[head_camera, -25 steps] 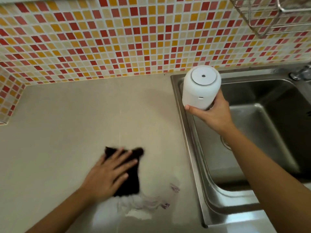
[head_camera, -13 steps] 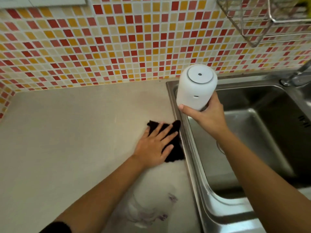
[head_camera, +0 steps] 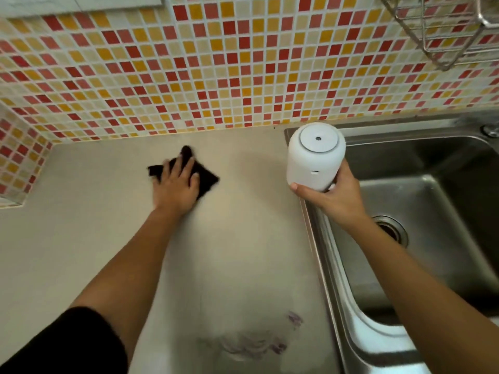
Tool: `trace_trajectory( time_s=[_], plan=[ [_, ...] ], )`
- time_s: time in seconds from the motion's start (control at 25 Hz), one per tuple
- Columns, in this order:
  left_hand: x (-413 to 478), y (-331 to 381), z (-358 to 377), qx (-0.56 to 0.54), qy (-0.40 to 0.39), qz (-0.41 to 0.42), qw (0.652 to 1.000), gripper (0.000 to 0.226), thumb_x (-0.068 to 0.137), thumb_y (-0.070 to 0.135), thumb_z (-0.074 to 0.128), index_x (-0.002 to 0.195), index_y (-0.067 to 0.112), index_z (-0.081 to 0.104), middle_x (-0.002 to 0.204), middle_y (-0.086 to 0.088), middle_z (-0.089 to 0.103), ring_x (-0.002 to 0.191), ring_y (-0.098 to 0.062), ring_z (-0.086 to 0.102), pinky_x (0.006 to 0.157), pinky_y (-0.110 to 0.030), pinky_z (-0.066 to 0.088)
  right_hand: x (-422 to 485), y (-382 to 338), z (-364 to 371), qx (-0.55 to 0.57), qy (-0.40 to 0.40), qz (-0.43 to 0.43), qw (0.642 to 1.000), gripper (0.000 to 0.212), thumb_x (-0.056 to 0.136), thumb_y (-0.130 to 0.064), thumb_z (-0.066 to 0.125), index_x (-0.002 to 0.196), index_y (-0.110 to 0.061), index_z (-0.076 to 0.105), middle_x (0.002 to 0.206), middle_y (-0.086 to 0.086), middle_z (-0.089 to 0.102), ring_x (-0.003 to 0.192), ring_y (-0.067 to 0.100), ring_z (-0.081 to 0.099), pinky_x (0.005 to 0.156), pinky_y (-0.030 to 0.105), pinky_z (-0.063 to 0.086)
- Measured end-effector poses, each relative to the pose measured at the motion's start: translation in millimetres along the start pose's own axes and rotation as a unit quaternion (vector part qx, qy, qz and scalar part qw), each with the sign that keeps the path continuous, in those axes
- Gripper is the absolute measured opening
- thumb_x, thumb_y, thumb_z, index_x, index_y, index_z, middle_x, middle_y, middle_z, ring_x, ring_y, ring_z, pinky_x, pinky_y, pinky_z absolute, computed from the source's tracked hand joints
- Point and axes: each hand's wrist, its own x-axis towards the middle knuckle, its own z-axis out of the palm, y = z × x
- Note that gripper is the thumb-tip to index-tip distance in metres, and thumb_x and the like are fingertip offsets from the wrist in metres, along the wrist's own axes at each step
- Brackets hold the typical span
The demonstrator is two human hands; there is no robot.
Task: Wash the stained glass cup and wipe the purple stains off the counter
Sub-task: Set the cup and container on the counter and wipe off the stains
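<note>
My left hand [head_camera: 176, 186] presses flat with straight fingers on a black cloth [head_camera: 207, 180] that lies on the beige counter [head_camera: 89, 211], far back near the tiled wall. My right hand [head_camera: 334, 197] grips a white cylindrical container [head_camera: 314, 157] from below and holds it lifted above the sink's left rim. Purple stains [head_camera: 294, 318] and a wet smear [head_camera: 248, 344] mark the counter near its front edge, well apart from the cloth. No glass cup is in view.
A steel sink [head_camera: 421, 220] with a drain [head_camera: 391, 230] fills the right side. A wire rack [head_camera: 445, 31] hangs on the mosaic wall at the top right. The counter's left end meets a tiled corner [head_camera: 21, 157].
My left hand has slid the black cloth from the counter's front, over to the sink's rim, then back and left toward the wall. The white container stays held up in my right hand.
</note>
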Motion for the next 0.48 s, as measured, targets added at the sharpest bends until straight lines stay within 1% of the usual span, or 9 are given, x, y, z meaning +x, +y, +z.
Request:
trace_trajectory(
  time_s=[0.04, 0.12, 0.16, 0.2, 0.24, 0.28, 0.36, 0.4, 0.48],
  plan=[
    [0, 16, 5, 0.010, -0.004, 0.046, 0.999, 0.050, 0.099, 0.041, 0.025, 0.148, 0.034, 0.016, 0.159, 0.004, 0.010, 0.146, -0.023, 0.004, 0.115, -0.050, 0.008, 0, -2, 7, 0.000, 0.002, 0.000, 1.000, 0.085, 0.052, -0.048, 0.084, 0.124, -0.040, 0.039, 0.110, -0.030, 0.053, 0.102, -0.016, 0.051, 0.079, 0.011, 0.047],
    [-35, 36, 14, 0.039, -0.004, 0.184, 0.982, 0.049, 0.098, 0.041, 0.029, 0.147, 0.035, 0.022, 0.157, 0.005, 0.017, 0.145, -0.022, 0.011, 0.113, -0.048, 0.017, 2, -5, 18, -0.014, 0.013, -0.008, 1.000, 0.085, 0.051, -0.047, 0.085, 0.124, -0.034, 0.042, 0.118, -0.012, 0.054, 0.109, 0.001, 0.053, 0.089, 0.030, 0.051],
    [-63, 32, 16, 0.053, 0.007, 0.244, 0.968, 0.048, 0.097, 0.042, 0.030, 0.145, 0.034, 0.029, 0.155, 0.004, 0.024, 0.144, -0.023, 0.018, 0.110, -0.049, 0.024, 4, -6, 24, -0.026, 0.014, -0.012, 1.000, 0.085, 0.051, -0.045, 0.085, 0.124, -0.030, 0.043, 0.122, -0.004, 0.052, 0.112, 0.009, 0.052, 0.093, 0.039, 0.050],
    [-94, 20, 20, 0.052, 0.020, 0.283, 0.957, 0.048, 0.096, 0.042, 0.031, 0.143, 0.033, 0.035, 0.153, 0.003, 0.030, 0.142, -0.024, 0.025, 0.107, -0.050, 0.030, 7, -7, 30, -0.027, 0.006, -0.012, 1.000, 0.085, 0.052, -0.043, 0.086, 0.124, -0.028, 0.045, 0.124, -0.001, 0.051, 0.113, 0.014, 0.051, 0.096, 0.043, 0.048],
    [-127, 4, 23, 0.045, 0.017, 0.301, 0.952, 0.048, 0.095, 0.043, 0.030, 0.142, 0.032, 0.038, 0.151, 0.003, 0.033, 0.141, -0.024, 0.028, 0.104, -0.049, 0.032, 8, -8, 38, -0.014, -0.010, -0.010, 1.000, 0.084, 0.052, -0.041, 0.086, 0.124, -0.028, 0.046, 0.125, 0.000, 0.052, 0.114, 0.015, 0.052, 0.096, 0.044, 0.048],
    [-160, -17, 27, 0.034, 0.005, 0.299, 0.954, 0.049, 0.096, 0.044, 0.027, 0.143, 0.034, 0.036, 0.152, 0.004, 0.032, 0.141, -0.022, 0.027, 0.105, -0.047, 0.030, 9, -8, 47, 0.003, -0.026, -0.007, 1.000, 0.083, 0.052, -0.039, 0.087, 0.123, -0.028, 0.047, 0.125, 0.001, 0.054, 0.113, 0.015, 0.054, 0.096, 0.044, 0.048],
    [-212, -63, 29, 0.017, -0.014, 0.269, 0.963, 0.050, 0.097, 0.046, 0.022, 0.146, 0.037, 0.026, 0.154, 0.007, 0.028, 0.144, -0.017, 0.018, 0.107, -0.040, 0.021, 9, -8, 67, 0.025, -0.050, 0.003, 0.998, 0.079, 0.051, -0.037, 0.088, 0.119, -0.029, 0.049, 0.123, 0.002, 0.057, 0.110, 0.016, 0.056, 0.093, 0.045, 0.050],
    [-221, -85, 24, 0.018, -0.016, 0.238, 0.971, 0.050, 0.097, 0.048, 0.019, 0.146, 0.039, 0.023, 0.154, 0.008, 0.026, 0.145, -0.015, 0.015, 0.108, -0.039, 0.019, 9, -7, 78, 0.027, -0.060, 0.011, 0.998, 0.080, 0.049, -0.039, 0.087, 0.119, -0.028, 0.049, 0.123, 0.002, 0.057, 0.110, 0.016, 0.056, 0.092, 0.045, 0.051],
    [-203, -111, 12, 0.018, -0.021, 0.149, 0.988, 0.053, 0.095, 0.053, 0.014, 0.146, 0.039, 0.022, 0.154, 0.008, 0.025, 0.145, -0.013, 0.012, 0.108, -0.044, 0.022, 9, -5, 96, 0.018, -0.071, 0.025, 0.997, 0.087, 0.047, -0.045, 0.086, 0.123, -0.027, 0.047, 0.124, 0.000, 0.055, 0.111, 0.016, 0.055, 0.093, 0.042, 0.050]
  ],
)
